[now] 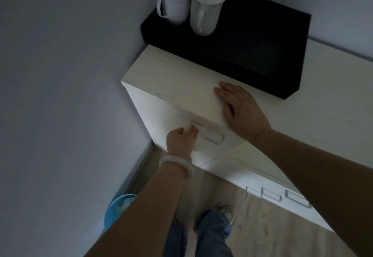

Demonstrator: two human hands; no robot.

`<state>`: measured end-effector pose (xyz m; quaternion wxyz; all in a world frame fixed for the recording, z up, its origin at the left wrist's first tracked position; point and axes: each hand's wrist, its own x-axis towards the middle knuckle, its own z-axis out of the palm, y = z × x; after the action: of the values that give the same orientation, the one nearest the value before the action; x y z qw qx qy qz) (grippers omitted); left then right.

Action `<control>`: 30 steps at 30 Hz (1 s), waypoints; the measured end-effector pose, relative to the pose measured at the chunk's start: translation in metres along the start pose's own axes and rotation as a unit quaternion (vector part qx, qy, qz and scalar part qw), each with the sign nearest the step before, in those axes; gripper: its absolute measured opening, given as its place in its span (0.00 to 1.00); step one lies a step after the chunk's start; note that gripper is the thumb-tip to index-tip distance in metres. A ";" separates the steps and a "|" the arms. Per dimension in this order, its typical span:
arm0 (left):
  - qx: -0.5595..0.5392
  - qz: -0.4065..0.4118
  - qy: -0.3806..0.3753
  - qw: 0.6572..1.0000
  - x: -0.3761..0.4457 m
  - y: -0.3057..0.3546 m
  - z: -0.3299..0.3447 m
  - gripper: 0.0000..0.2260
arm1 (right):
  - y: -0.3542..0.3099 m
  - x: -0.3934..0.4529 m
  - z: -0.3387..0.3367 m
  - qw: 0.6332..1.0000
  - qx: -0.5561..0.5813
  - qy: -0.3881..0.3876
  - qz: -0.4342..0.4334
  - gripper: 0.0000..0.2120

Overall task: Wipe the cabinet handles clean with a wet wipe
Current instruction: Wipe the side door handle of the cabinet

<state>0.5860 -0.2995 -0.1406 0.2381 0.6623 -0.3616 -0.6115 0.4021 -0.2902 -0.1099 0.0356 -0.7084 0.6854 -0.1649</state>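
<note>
Standing in a dim corner, looking down at a pale cabinet (173, 87) with a light wood worktop, wall just off to the left of the fingers. Big black box (252, 40) sitting on the worktop well beyond the right hand's fingertips, with two white lidded cups (189, 4) parked on its far end, touching or nearly so. Lower white unit (268, 178) running off to the right, carrying a few more metal handles (296, 198) near its front edge. Wood-look floor underneath, blue round thing (119, 208) down by the wall, jeans and shoes showing at the bottom.

Right hand (240, 109) lying flat on the worktop near the front edge, fingers straight and loosely spread, gripping nothing. Left hand (179, 139) with a white bangle (176, 164) on the wrist, reaching to the cabinet front, fingers curled and pinching a wet wipe (196, 135). Wipe looking blurry and pale, pressed right at the left end of the cabinet handle (214, 137), the rest of the handle poking out to the right of those fingers.
</note>
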 end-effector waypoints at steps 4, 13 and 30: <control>0.083 -0.009 -0.113 0.990 0.000 0.006 -0.019 0.14 | 0.001 0.000 0.000 1.000 -0.003 -0.008 -0.001 0.21; 0.116 0.079 0.002 0.990 0.007 0.025 -0.022 0.11 | 0.001 0.001 0.000 1.000 -0.006 -0.005 -0.005 0.22; -0.270 -0.057 0.040 0.960 -0.022 -0.011 0.001 0.06 | 0.004 0.000 0.002 1.000 -0.005 -0.014 -0.001 0.22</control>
<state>0.5871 -0.2756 -0.1347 0.3873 0.6169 -0.1350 -0.6717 0.3990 -0.2910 -0.1123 0.0416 -0.7112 0.6852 -0.1517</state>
